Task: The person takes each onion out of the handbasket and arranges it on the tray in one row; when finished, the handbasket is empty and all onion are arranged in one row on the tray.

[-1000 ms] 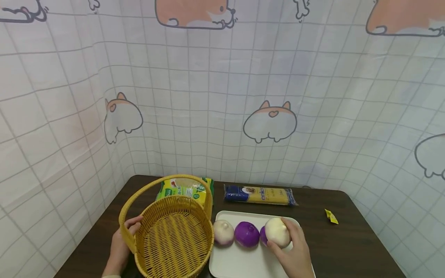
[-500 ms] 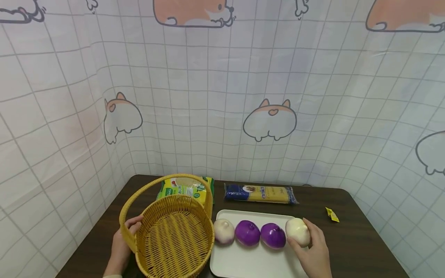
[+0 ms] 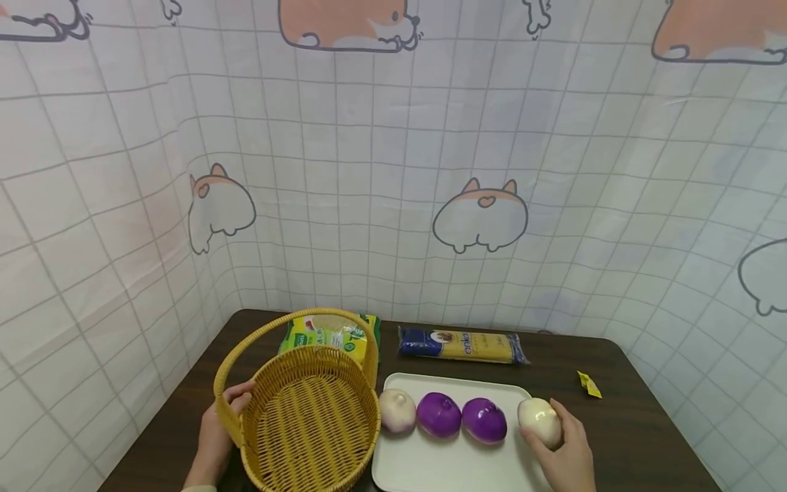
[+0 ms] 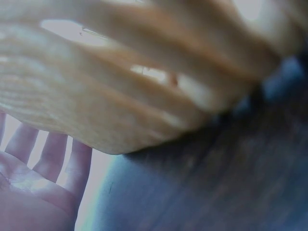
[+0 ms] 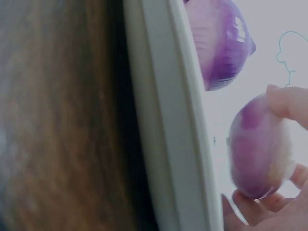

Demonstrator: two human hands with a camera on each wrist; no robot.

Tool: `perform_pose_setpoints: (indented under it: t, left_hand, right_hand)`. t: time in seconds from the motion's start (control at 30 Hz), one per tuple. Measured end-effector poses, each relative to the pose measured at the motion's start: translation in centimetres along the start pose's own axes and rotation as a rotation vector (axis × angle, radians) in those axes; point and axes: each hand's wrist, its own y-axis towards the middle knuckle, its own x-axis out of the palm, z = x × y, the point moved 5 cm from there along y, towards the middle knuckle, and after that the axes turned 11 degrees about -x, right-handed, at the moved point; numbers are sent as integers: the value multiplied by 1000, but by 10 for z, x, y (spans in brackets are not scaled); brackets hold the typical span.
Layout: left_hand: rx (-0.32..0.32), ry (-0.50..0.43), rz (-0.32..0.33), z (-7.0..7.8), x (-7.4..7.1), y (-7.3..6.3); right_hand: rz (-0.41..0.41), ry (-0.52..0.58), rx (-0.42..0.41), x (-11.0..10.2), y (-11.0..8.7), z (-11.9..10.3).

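Note:
My left hand (image 3: 215, 430) grips the left side of a yellow woven basket (image 3: 310, 424) near the foot of its handle. In the left wrist view its fingers (image 4: 50, 154) stretch along the outside of the basket wall (image 4: 96, 91). A purple-and-white turnip (image 3: 541, 422), pale side up, is pinched between the thumb and fingers of my right hand (image 3: 568, 451), over the right edge of a white tray (image 3: 430, 471). The right wrist view shows this turnip's purple underside. Lined up on the tray are a pale turnip (image 3: 397, 411) and two purple-topped ones (image 3: 438, 415) (image 3: 484, 420).
Behind the basket lies a green and yellow packet (image 3: 332, 335). A blue and yellow pasta pack (image 3: 461, 345) lies behind the tray. To the right is a small yellow wrapper (image 3: 589, 384) on the dark table (image 3: 627, 424). A white gridded curtain (image 3: 399, 273) stands behind.
My right hand has carried the pale-side-up turnip rightward, from in front of the rightmost purple one to the tray's right edge. My left hand and the basket have stayed in place.

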Motion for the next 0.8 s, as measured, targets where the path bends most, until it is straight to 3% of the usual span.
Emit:
perform_pose_setpoints:
  t: [0.5,0.8]
  left_hand:
    - [-10,1,-16,3,2,-3]
    - [-15,3,-11,2,1,-2]
  right_hand:
    - [-189,37,115,18,1,20]
    - [-185,42,106,20,3,19]
